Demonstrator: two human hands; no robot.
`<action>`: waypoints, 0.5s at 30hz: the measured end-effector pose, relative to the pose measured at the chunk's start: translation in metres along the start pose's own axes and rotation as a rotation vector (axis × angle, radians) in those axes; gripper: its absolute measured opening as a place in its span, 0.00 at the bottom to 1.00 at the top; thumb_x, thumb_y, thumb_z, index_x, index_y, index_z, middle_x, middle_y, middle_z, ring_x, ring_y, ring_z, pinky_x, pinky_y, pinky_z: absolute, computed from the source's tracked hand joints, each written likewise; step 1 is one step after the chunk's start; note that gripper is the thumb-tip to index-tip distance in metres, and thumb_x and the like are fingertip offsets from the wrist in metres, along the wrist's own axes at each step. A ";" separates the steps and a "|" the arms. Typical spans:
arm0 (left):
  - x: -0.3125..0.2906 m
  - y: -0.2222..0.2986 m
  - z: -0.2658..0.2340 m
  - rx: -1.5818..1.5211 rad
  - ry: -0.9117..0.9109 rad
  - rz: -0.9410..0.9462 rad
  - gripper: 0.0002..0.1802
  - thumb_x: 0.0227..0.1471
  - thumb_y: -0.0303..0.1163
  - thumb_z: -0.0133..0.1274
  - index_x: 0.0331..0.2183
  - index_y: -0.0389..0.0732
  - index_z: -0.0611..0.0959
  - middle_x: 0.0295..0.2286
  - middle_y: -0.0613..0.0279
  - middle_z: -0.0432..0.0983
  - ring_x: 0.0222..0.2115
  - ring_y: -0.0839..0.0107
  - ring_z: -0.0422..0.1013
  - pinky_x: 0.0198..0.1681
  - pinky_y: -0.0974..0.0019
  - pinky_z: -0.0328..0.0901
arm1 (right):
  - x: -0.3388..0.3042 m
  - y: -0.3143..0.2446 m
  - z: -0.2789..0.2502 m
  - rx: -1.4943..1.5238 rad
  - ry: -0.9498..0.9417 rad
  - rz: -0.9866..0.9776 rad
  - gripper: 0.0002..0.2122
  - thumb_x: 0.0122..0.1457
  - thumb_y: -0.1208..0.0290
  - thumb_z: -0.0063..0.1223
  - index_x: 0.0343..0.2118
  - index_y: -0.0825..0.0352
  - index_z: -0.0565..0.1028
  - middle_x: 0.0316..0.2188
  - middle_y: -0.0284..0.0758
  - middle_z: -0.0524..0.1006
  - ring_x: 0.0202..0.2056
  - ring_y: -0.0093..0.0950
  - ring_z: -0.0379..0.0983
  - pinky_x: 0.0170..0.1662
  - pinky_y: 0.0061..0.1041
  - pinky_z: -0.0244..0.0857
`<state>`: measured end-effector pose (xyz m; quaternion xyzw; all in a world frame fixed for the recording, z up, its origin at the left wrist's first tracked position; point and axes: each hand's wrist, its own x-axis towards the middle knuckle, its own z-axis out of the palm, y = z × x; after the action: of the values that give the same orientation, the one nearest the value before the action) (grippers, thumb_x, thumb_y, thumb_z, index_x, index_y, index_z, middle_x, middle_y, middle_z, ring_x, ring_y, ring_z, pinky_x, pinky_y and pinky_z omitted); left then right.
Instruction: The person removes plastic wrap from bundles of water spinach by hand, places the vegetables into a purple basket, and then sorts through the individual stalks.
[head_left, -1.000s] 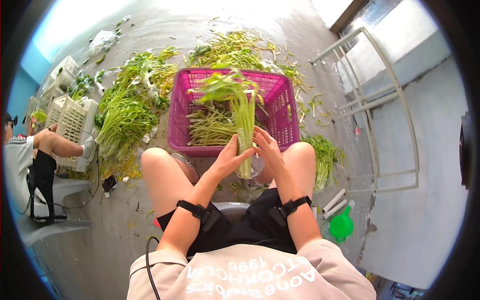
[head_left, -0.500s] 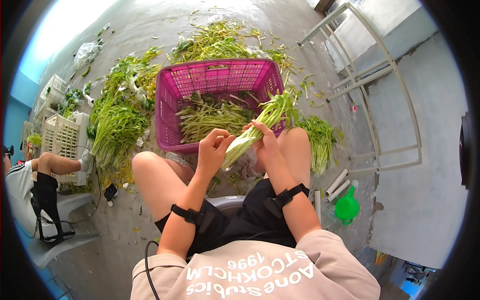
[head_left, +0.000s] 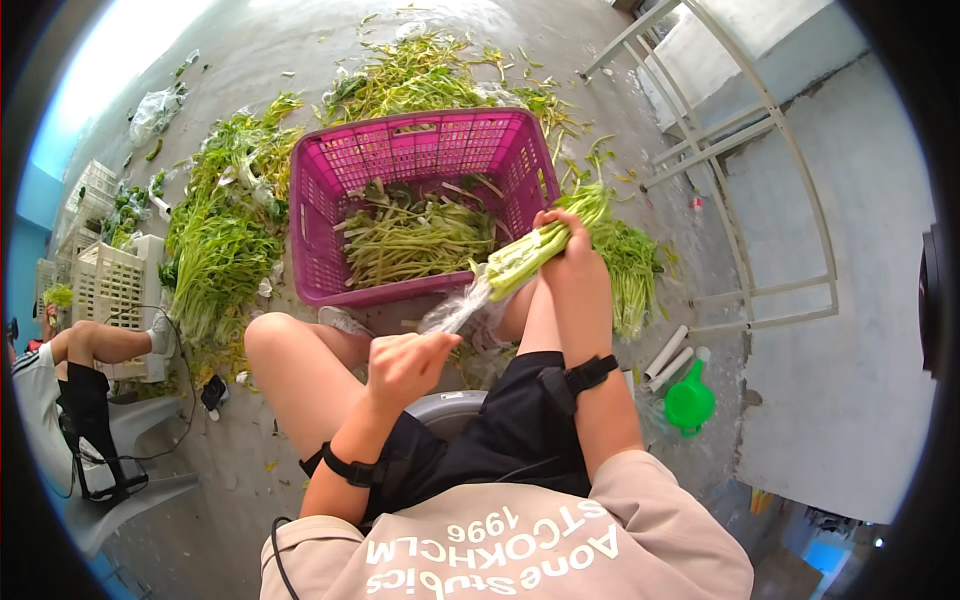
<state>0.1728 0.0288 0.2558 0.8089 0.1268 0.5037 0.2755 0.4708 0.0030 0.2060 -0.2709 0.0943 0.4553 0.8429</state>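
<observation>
My right hand [head_left: 572,252] is closed around a bunch of leafy greens [head_left: 520,262], with pale stalk ends pointing toward me and leaves toward the far right. Clear plastic film [head_left: 460,308] stretches from the stalk ends down to my left hand [head_left: 408,366], whose fingers are pinched on it. Just beyond my hands, a magenta plastic basket [head_left: 378,297] stands on the floor. Inside it lie trimmed green stalks [head_left: 415,240]. Beside my right knee is another pile of greens [head_left: 630,275], partly behind the held bunch.
Loose greens [head_left: 220,235] are heaped left of the basket, more [head_left: 410,78] behind it. A metal frame [head_left: 735,180] leans at the right, near a green plastic scoop [head_left: 690,400] and white tubes [head_left: 668,360]. At the far left, a person [head_left: 50,400] sits by cream crates [head_left: 108,285].
My left hand has pulled away from the bunch toward me, stretching the plastic film. My right hand has shifted rightward with the greens. The whole view has drifted slightly.
</observation>
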 end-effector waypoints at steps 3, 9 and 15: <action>0.000 -0.007 -0.012 -0.006 -0.082 -0.560 0.06 0.47 0.21 0.64 0.30 0.38 0.83 0.12 0.66 0.63 0.11 0.79 0.56 0.16 0.73 0.52 | 0.009 -0.040 0.006 -0.026 0.037 -0.061 0.07 0.53 0.81 0.57 0.32 0.67 0.70 0.26 0.36 0.75 0.31 0.31 0.74 0.44 0.29 0.75; -0.026 -0.076 0.003 -0.246 -0.028 -1.075 0.11 0.52 0.28 0.59 0.38 0.33 0.84 0.19 0.66 0.75 0.20 0.81 0.67 0.26 0.73 0.63 | 0.018 -0.080 0.012 -0.141 0.104 -0.278 0.07 0.56 0.80 0.56 0.35 0.63 0.71 0.25 0.34 0.73 0.29 0.27 0.73 0.44 0.32 0.74; -0.082 -0.112 0.062 0.127 -0.524 -0.971 0.11 0.46 0.30 0.57 0.33 0.38 0.87 0.34 0.47 0.81 0.38 0.48 0.76 0.45 0.52 0.69 | 0.046 -0.017 0.023 -0.222 0.190 -0.091 0.09 0.56 0.71 0.63 0.25 0.64 0.72 0.21 0.34 0.73 0.27 0.32 0.72 0.40 0.35 0.72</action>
<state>0.1984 0.0608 0.1093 0.7707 0.4425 0.0921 0.4491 0.5087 0.0410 0.2133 -0.4081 0.1104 0.3968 0.8147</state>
